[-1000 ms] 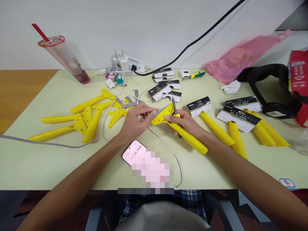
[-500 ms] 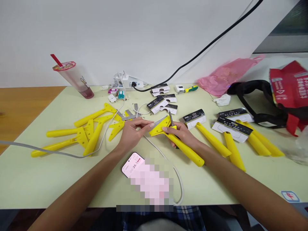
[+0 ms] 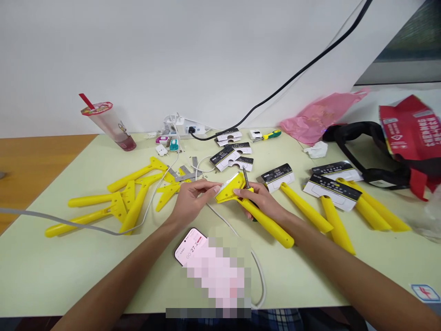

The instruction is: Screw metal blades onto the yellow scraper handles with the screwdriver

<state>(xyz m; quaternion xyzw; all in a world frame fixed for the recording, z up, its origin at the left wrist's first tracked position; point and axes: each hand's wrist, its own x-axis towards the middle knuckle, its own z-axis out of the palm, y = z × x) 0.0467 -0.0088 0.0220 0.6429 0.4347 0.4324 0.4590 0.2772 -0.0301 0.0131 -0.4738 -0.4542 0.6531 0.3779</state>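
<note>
A yellow scraper (image 3: pixel 270 226) lies in my right hand (image 3: pixel 261 201), its handle slanting toward the table's front right. That hand is closed around the scraper's neck and also keeps a screwdriver (image 3: pixel 245 178), whose metal shaft points up; its grip is mostly hidden by the fingers. With thumb and fingers pinched, my left hand (image 3: pixel 193 197) holds the left end of the metal blade (image 3: pixel 228 185) along the scraper head. Behind the left hand, loose blades (image 3: pixel 188 176) lie beside yellow head pieces (image 3: pixel 166 196).
Several yellow scrapers (image 3: pixel 90 198) lie left, and carded ones (image 3: pixel 306 208) right. A phone (image 3: pixel 193 243) with a running timer is in front. Cardboard sleeves (image 3: pixel 224 157), a power strip (image 3: pixel 196 129) and another screwdriver (image 3: pixel 272 135) stand behind. A tilted drink cup (image 3: pixel 115 128) is back left.
Both hands keep their grips on the scraper and blade, which now catches the light. The whole view has shifted slightly, with the table lower in the picture.
</note>
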